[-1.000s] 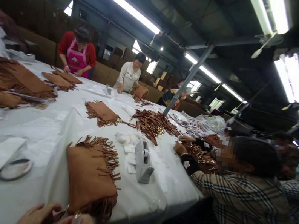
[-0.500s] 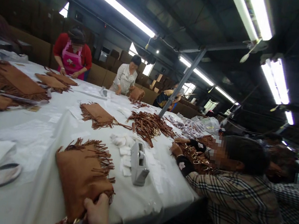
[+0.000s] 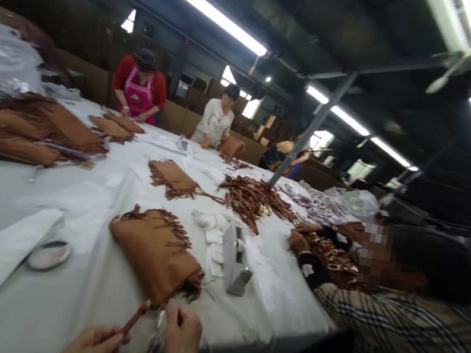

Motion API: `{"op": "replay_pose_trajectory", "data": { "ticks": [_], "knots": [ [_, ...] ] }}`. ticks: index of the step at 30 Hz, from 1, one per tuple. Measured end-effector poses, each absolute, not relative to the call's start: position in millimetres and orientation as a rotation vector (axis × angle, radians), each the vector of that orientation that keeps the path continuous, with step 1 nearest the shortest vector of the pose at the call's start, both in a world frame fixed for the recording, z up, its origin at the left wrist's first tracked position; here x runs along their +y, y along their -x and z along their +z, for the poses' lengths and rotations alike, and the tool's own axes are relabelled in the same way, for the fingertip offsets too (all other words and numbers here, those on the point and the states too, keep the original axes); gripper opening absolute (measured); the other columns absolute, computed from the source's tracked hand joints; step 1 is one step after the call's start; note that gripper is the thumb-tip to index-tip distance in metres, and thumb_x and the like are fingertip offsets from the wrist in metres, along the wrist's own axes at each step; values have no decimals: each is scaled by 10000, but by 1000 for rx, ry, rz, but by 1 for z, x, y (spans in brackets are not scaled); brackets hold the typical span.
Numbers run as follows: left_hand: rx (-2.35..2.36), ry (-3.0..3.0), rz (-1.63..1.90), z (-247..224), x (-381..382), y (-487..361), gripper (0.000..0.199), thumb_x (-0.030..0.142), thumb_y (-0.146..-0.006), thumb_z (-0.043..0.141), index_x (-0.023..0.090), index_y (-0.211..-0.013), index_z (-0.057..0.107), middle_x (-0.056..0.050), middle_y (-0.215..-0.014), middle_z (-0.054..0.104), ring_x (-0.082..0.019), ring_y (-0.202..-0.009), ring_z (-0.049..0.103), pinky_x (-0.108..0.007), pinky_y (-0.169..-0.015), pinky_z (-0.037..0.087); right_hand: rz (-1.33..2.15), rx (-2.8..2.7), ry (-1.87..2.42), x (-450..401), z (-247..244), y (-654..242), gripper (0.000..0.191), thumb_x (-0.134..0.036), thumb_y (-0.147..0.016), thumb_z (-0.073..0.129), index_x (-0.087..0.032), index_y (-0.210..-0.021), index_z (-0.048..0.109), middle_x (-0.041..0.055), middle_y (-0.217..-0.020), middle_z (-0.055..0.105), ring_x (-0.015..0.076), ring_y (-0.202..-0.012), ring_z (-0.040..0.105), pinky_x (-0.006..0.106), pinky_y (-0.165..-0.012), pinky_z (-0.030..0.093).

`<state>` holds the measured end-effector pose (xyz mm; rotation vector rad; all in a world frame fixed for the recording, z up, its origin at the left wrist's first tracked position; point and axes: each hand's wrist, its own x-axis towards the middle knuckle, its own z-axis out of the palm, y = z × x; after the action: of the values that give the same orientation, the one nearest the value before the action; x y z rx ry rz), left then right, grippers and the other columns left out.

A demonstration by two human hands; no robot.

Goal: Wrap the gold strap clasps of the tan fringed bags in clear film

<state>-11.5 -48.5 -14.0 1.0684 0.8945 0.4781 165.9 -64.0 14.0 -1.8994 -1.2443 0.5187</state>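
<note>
A brown fringed bag (image 3: 154, 253) lies on the white-covered table in front of me, its fringe facing away and to the right. My left hand (image 3: 91, 348) is closed on a short brown strap (image 3: 134, 319), which joins the bag's near corner by a small gold-coloured metal fitting. Close to that same corner, my right hand (image 3: 183, 336) has its fingers pinched together. What they pinch is too small and blurred to make out. A thin, shiny strip (image 3: 157, 329) hangs between the two hands.
Right of the bag stands a grey tape dispenser (image 3: 236, 261) beside white papers. Further off are another fringed bag (image 3: 174, 178) and a heap of straps (image 3: 256, 199). A co-worker in a plaid sleeve (image 3: 341, 300) reaches over the right side. Stacked bags (image 3: 45, 126) lie left.
My right hand has left the bag's side and moved to its near corner. My left hand has come further into view with the strap. The camera has turned left.
</note>
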Motion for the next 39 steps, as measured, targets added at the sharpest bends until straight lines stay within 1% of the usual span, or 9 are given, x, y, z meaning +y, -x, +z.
{"op": "replay_pose_trajectory", "data": {
  "ticks": [3,7,10,13,20,22,27,34,39],
  "knots": [
    [831,-1323,565,11,-56,26,464,549,-808,548,98,-898,616,-45,-785,620,-140,-643,574,-240,-550,474,1135,-1297,1634,-81,7,-135,600,-657,-809,428,-156,-506,560,13,-444,489,124,-442,434,243,-450,279],
    [964,-1331,651,18,-54,41,343,391,-871,538,134,-1096,564,-58,-1073,588,-200,-919,590,-368,-785,525,1519,-956,1421,-69,4,-112,588,-738,-676,543,-153,-641,585,-5,-467,498,105,-395,405,224,-403,272],
    [1024,-1374,704,15,-50,45,343,382,-869,542,142,-1114,563,-63,-1123,573,-222,-971,577,-388,-823,517,1474,-937,1497,-52,5,-114,529,-686,-618,638,-168,-603,528,-44,-425,424,79,-352,323,214,-367,225],
    [1091,-1424,750,14,-47,44,328,402,-871,533,138,-1060,585,-47,-1064,593,-205,-920,589,-364,-794,522,1279,-1190,1549,-41,3,-121,498,-642,-631,637,-169,-544,509,-13,-468,472,103,-423,404,222,-403,285],
    [1450,-1587,855,7,-15,78,359,371,-889,431,125,-768,662,-32,-621,600,-159,-626,542,-270,-596,411,1093,-1332,1605,-46,-21,-121,482,-660,-709,529,-190,-602,520,19,-523,519,149,-484,467,251,-453,352],
    [1621,-1782,895,3,3,95,247,272,-869,460,135,-935,655,-55,-758,637,-182,-750,560,-296,-725,431,1044,-1358,1621,-47,-27,-120,475,-654,-736,503,-193,-625,529,22,-533,521,156,-483,465,259,-458,353],
    [1801,-2238,716,-9,47,111,371,174,-859,458,126,-1224,499,-147,-1206,510,-254,-1135,444,-429,-1023,317,881,-1470,1643,-43,-30,-120,472,-649,-759,477,-210,-588,496,28,-537,523,179,-536,486,276,-521,361],
    [1882,-2249,495,-13,61,96,278,87,-875,309,131,-891,583,-117,-955,567,-219,-939,536,-333,-818,429,840,-1467,1634,-42,-26,-118,476,-652,-756,496,-216,-566,483,27,-523,519,177,-540,484,279,-539,373],
    [1543,-1914,770,-4,21,84,292,311,-926,344,164,-782,551,-29,-756,598,-164,-738,562,-276,-714,427,1301,-1194,1532,-46,-15,-125,604,-784,-577,570,-183,-606,507,1,-491,483,113,-441,409,226,-430,296]
  ]
}}
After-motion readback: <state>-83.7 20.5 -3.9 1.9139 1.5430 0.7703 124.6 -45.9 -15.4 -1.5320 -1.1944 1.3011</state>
